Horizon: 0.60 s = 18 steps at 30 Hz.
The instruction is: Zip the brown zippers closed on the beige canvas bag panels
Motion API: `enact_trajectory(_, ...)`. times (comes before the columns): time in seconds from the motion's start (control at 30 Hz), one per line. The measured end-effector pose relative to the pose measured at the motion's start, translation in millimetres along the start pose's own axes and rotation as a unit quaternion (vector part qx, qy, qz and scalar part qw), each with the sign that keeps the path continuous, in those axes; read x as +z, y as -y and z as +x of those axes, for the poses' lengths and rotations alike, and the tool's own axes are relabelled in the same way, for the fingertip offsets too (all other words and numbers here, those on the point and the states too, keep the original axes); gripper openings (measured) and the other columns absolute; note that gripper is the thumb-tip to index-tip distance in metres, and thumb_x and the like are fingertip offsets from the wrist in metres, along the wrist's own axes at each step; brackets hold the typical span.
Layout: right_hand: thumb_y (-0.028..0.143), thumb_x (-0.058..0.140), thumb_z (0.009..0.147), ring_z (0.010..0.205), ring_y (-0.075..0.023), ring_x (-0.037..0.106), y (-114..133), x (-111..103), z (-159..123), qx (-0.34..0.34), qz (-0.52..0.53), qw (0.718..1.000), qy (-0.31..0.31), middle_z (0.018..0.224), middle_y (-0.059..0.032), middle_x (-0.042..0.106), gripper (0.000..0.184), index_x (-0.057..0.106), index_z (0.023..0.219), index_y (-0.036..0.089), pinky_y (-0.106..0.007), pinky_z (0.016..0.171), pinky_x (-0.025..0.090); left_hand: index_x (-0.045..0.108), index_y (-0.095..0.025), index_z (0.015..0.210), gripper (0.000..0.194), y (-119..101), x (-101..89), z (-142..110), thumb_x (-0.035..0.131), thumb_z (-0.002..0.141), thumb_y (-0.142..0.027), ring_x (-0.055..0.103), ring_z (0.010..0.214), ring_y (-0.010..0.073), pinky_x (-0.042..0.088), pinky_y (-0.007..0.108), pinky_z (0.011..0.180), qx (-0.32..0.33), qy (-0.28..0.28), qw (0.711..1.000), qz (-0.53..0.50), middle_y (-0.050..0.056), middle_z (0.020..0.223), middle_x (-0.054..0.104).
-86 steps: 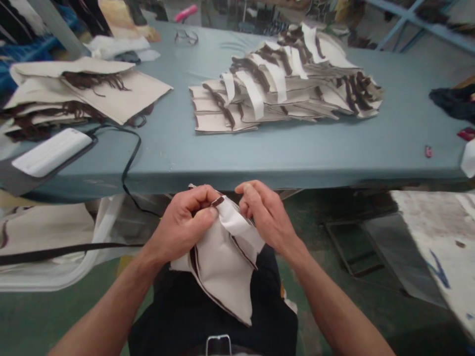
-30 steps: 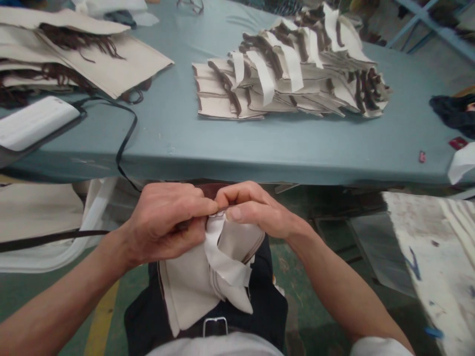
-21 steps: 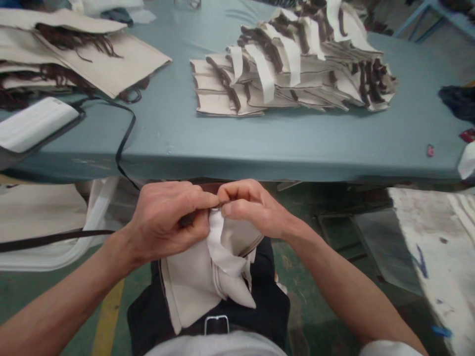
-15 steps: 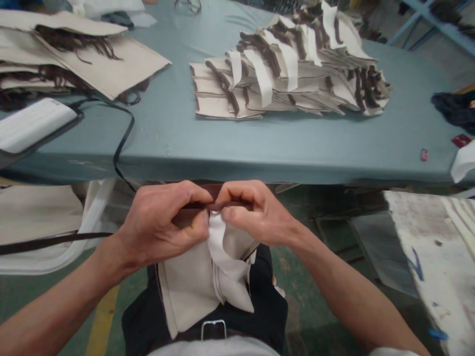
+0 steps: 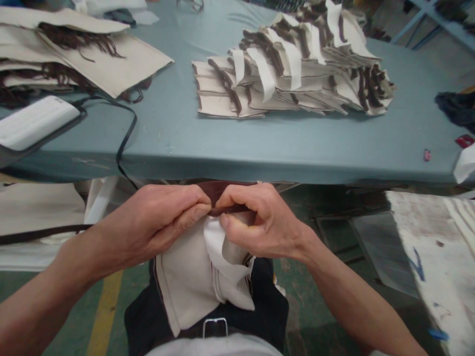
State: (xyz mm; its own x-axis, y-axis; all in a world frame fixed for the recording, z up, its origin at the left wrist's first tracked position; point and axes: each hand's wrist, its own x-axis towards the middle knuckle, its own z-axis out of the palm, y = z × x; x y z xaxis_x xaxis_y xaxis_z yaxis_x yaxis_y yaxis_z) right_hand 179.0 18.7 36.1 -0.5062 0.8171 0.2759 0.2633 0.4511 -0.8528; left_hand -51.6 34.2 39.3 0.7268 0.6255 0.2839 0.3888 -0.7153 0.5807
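A cream fabric piece with dark brown edging lies across my lap, its top edge raised near the table's front. My left hand pinches the brown trim along that top edge, thumb pressed against the fingers. Just beside it, my right hand grips the same trim between thumb and curled fingers. A white strip hangs in a loop from the edge, below the right thumb. The fingers hide part of the trim.
A pile of similar cream pieces with white strips lies on the blue-green table. More cream pieces with brown fringe lie at left, near a white device with a black cord. A stained cloth-covered surface stands at right.
My left hand has closed its fingers flatter, with its thumb now along the trim. My right hand keeps its grip, shifted slightly. The view has moved a little.
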Motion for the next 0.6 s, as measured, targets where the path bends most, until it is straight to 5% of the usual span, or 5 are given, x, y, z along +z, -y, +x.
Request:
enact_trajectory(0.13, 0.014, 0.057, 0.079, 0.054, -0.0073, 0.043, 2, 7, -4, 0.017, 0.064, 0.998, -0.025, 0.062, 0.0062, 0.054, 0.010, 0.063, 0.072, 0.018, -0.022, 0.057, 0.037, 0.060, -0.023, 0.083, 0.027, 5, 15.8, -3, 0.049, 0.107, -0.025, 0.062, 0.059, 0.0164, 0.043, 0.029, 0.059, 0.049, -0.091, 0.992, 0.077, 0.000, 0.068, 0.066)
enact_trajectory(0.27, 0.019, 0.059, 0.081, 0.053, -0.0078, 0.043, -4, 18, -6, 0.041, 0.121, 0.990, -0.064, 0.062, 0.0053, 0.056, 0.010, 0.063, 0.071, 0.018, -0.022, 0.053, 0.035, 0.057, -0.023, 0.078, 0.032, 9, 36.5, -8, 0.047, 0.108, -0.028, 0.058, 0.056, 0.0151, 0.041, 0.029, 0.056, 0.017, -0.152, 0.986, 0.073, 0.000, 0.064, 0.063)
enact_trajectory(0.4, 0.017, 0.056, 0.080, 0.055, -0.0086, 0.047, -9, 20, -6, -0.004, 0.069, 0.995, -0.071, 0.064, 0.0043, 0.059, 0.010, 0.064, 0.074, 0.019, -0.022, 0.053, 0.036, 0.058, -0.021, 0.083, 0.028, 15, 35.9, -9, 0.044, 0.107, -0.022, 0.057, 0.057, 0.0136, 0.043, 0.026, 0.057, 0.008, -0.120, 0.993, 0.007, -0.001, 0.068, 0.063)
enact_trajectory(0.6, 0.015, 0.056, 0.082, 0.057, -0.0100, 0.050, -5, 6, -6, -0.084, -0.063, 0.993, -0.049, 0.069, 0.0032, 0.066, 0.010, 0.063, 0.078, 0.020, -0.025, 0.059, 0.040, 0.063, -0.020, 0.088, 0.026, 2, 0.9, 3, 0.045, 0.107, -0.026, 0.062, 0.067, 0.0159, 0.046, 0.027, 0.065, 0.041, -0.009, 0.999, -0.011, 0.001, 0.077, 0.068)
